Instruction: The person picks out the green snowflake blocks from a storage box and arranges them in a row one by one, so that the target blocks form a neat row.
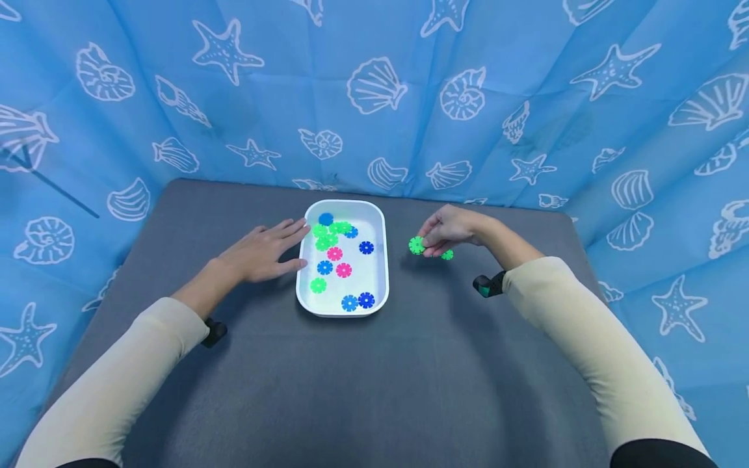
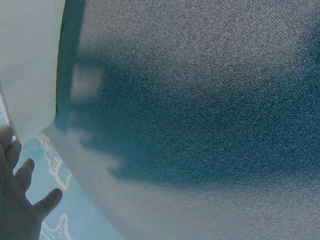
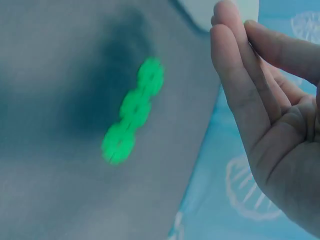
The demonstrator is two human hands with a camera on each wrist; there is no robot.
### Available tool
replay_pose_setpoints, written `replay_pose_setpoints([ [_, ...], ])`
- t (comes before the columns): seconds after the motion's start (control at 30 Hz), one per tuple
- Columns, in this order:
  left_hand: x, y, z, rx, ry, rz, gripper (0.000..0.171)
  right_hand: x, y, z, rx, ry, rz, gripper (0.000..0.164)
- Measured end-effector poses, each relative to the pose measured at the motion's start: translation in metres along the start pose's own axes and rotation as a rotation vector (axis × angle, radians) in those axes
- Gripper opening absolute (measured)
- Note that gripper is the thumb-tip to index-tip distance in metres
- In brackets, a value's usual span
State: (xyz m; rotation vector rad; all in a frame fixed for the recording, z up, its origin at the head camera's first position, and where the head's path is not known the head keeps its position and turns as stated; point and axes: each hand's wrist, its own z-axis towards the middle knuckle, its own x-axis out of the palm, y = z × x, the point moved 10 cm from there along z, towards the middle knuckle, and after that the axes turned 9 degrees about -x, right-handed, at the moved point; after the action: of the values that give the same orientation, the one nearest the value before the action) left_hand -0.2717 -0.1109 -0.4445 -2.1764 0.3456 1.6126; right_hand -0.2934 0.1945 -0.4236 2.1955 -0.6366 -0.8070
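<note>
Left hand (image 1: 263, 250): fingers extended and slightly spread, set at the left rim of the white tray (image 1: 370, 274). Fingertips and thumb tip are seen over that rim in the head view; nothing is gripped. In the left wrist view the hand is partly cut off by the frame edge, next to the tray's side.

Right hand (image 1: 450, 227): held above the table (image 1: 328, 383), right of the tray and well apart from it. Thumb and fingertips are brought together, clamped on the edge of a green disc (image 1: 416, 245); its face is turned toward the head camera. The exact contact is hidden by the fingers in the right wrist view.

Below the right hand, a green chain (image 3: 135, 109) of three joined discs is laid on the table in a straight row, slightly blurred. It is mostly covered by the hand in the head view.

In the tray: loose green discs (image 1: 318, 285) are bunched mainly near the far left corner, with one apart nearer the front. Two pink discs (image 1: 343, 270) are placed near the middle. Blue discs (image 1: 366, 247) are scattered; two are set side by side near the front right corner.

Table is backed by a blue curtain (image 1: 328, 39) printed with white shells and starfish.
</note>
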Motion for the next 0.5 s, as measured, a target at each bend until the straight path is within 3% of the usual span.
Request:
replay_pose_setpoints([
  [0.23, 0.002, 0.000, 0.000, 0.000, -0.002, -0.009, 0.081, -0.031, -0.039, -0.020, -0.022, -0.134, 0.070, 0.031],
  [0.5, 0.000, -0.001, 0.000, 0.010, -0.007, -0.020, 0.081, -0.047, -0.090, -0.032, -0.004, -0.246, 0.177, 0.036],
])
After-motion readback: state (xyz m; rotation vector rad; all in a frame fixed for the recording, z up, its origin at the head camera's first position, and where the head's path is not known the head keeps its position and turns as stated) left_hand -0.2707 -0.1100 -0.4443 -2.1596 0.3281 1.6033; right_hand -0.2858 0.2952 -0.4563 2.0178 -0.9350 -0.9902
